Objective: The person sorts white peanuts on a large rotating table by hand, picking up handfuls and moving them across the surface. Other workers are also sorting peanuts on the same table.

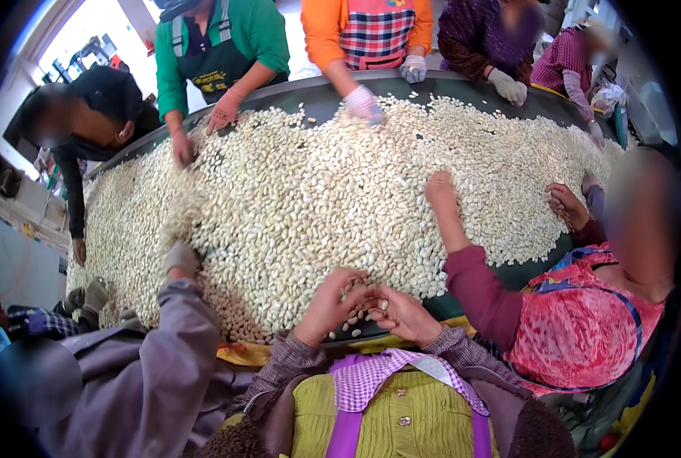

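Observation:
Large white beans (317, 200) lie in a broad layer over a dark green sorting surface (532, 269) in front of me. Both my bare hands are close together above the near edge of this layer. My left hand (329, 303) is cupped with curled fingers; whether beans are inside it is hidden. Its fingertips come near those of my right hand (406, 318). A pale bean (382, 304) shows between the thumb and fingers of the right hand. Several loose beans (356, 332) are below and between the hands, close to the surface's rim.
Several people stand around the surface. A neighbour's bare hand (442, 189) reaches into the beans on my right. On my left, another person's gloved hand (182, 259) touches the pile. Across from me, a gloved hand (363, 106) sweeps over beans. Yellow cloth (246, 354) lines the near edge.

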Tool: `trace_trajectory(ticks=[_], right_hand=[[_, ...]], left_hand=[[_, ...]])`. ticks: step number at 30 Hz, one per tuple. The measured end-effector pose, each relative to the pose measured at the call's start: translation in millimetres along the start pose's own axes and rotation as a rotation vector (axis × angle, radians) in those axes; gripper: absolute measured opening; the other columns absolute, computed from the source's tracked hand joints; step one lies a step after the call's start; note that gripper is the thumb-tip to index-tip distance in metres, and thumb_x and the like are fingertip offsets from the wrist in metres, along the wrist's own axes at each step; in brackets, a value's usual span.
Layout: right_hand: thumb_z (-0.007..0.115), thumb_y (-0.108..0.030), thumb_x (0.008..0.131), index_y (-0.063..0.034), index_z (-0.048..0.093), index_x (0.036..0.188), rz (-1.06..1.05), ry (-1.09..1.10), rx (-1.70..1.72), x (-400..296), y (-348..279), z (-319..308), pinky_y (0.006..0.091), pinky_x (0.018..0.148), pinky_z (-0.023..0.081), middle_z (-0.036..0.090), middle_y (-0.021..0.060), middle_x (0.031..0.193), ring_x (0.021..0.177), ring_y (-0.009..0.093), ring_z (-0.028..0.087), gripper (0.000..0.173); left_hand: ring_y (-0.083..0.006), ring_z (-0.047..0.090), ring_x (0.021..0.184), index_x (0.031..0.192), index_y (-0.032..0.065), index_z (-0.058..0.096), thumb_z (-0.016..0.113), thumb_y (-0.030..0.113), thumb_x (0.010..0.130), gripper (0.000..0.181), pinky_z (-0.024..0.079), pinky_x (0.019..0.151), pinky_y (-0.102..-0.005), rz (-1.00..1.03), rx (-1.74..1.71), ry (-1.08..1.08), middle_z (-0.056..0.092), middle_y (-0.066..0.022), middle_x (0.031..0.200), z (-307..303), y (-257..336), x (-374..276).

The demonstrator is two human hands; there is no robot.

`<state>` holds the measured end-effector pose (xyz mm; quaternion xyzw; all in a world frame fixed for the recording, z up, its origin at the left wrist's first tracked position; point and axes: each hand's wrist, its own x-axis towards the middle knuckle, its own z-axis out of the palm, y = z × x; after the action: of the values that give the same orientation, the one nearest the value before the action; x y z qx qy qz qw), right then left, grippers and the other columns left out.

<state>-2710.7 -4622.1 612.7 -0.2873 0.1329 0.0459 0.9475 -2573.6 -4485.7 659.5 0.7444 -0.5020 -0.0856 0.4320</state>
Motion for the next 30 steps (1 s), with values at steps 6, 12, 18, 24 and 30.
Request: trace_trajectory(ticks=[6,12,18,24,30], right_hand=[[0.044,-0.017,0.096,-0.0028,0.056,0.101,-0.500,0.315,-0.714,-15,-9,-62,0.0284,0.052,0.044,0.058,0.0075,0.069,0.056,0.019,0.054,0.019],[0.050,-0.015,0.091,-0.0056,0.060,0.094,-0.747,0.664,-1.275,-28,7,-90,0.0373,0.061,0.050,0.064,0.0149,0.076,0.068,0.032,0.065,0.014],[0.050,-0.013,0.091,-0.0041,0.060,0.092,-0.775,0.735,-1.327,-34,-5,-97,0.0376,0.055,0.047,0.061,0.0146,0.071,0.060,0.031,0.062,0.014],[0.048,-0.011,0.091,-0.0032,0.059,0.094,-0.784,0.781,-1.240,-27,-9,-107,0.0388,0.055,0.046,0.059,0.0160,0.069,0.061,0.033,0.061,0.014],[0.051,-0.012,0.091,-0.0055,0.060,0.094,-0.806,0.855,-1.322,-43,-20,-114,0.0382,0.056,0.047,0.062,0.0144,0.072,0.063,0.032,0.062,0.012]], left_hand=[[-0.0379,0.043,0.118,0.130,-0.0067,0.040,0.056,0.020,0.092,0.050,0.037,0.098,-0.0422,-0.261,0.401,0.696,0.046,-0.0243,0.125,-76,-124,80],[-0.0369,0.049,0.105,0.115,-0.0012,0.054,0.066,0.016,0.074,0.046,0.041,0.090,-0.0430,0.081,0.643,0.583,0.054,-0.0213,0.113,-35,-192,183],[-0.0338,0.032,0.131,0.129,0.0138,0.047,0.068,0.029,0.080,0.056,0.024,0.106,-0.0498,0.175,0.398,-0.060,0.039,-0.0147,0.138,150,-60,192],[-0.0265,0.049,0.118,0.124,0.0098,0.054,0.059,0.021,0.089,0.037,0.039,0.098,-0.0423,0.101,-0.222,-0.375,0.051,-0.0124,0.129,143,-38,142],[-0.0059,0.053,0.064,0.105,0.0005,0.063,0.055,0.007,0.091,0.017,0.047,0.059,-0.0206,-0.351,-0.170,0.222,0.060,-0.0025,0.076,53,-78,177]])
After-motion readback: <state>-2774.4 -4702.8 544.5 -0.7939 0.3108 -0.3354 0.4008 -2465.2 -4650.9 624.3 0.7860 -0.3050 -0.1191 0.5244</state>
